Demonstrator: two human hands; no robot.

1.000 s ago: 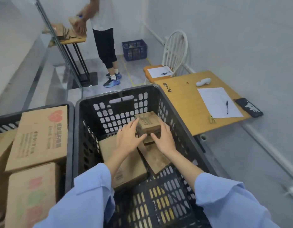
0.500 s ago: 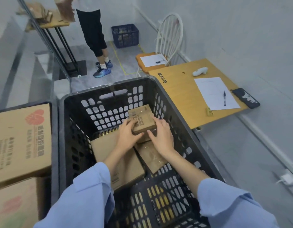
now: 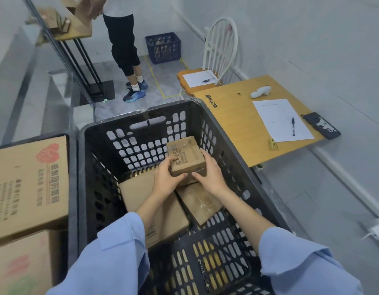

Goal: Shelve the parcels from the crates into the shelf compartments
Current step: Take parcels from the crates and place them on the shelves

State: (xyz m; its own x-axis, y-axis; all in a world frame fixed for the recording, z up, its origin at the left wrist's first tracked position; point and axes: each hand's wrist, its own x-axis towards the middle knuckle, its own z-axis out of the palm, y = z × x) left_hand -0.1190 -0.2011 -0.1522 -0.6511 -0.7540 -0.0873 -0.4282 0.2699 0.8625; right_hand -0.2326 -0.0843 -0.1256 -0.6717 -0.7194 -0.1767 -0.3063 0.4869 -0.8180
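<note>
With both forearms reaching down out of light-blue sleeves into the black plastic crate, the pick-up step looks to be in hand. The left hand grips the near left corner of a small taped cardboard parcel, thumb on the front face. The right hand clasps its right side, fingers curled over the top edge. The parcel sits toward the crate's far right and appears to be just above the parcels below it, though whether it is clear of them I cannot tell.

The next move likely calls for lifting it straight up past the tall slotted walls, then turning toward the shelf, which is not in view.

Beneath the arms lie a large flat carton and a flat taped parcel, both yet to be shelved. Just beside, on the left, a second crate holds a big printed carton stacked on another.

A wooden table stands against the crate's right side with a paper sheet, a pen and a dark phone, and could catch a swing to that side. Farther off are a white chair, a blue basket and another person at a small high table.
</note>
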